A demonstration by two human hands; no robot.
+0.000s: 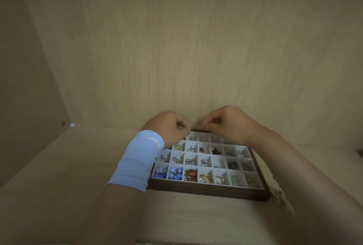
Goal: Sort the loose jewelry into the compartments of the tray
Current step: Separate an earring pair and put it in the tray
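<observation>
Both hands hover over the far edge of the tray (208,191): left hand (171,127) and right hand (227,124) have fingers curled tight; whether either pinches anything, I cannot tell. Jewelry (191,174) fills compartments.

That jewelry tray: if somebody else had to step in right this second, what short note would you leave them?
Left hand, with a light blue wrist sleeve, and right hand: both curled, fingertips pinched, over the far edge of the tray. Whether either holds a piece is too small to tell.
Done: most compartments hold pieces, with blue stones front left and an amber piece beside them.
Left: several far-row cells look empty; some small loose pieces lie outside the tray's front right corner.
</observation>
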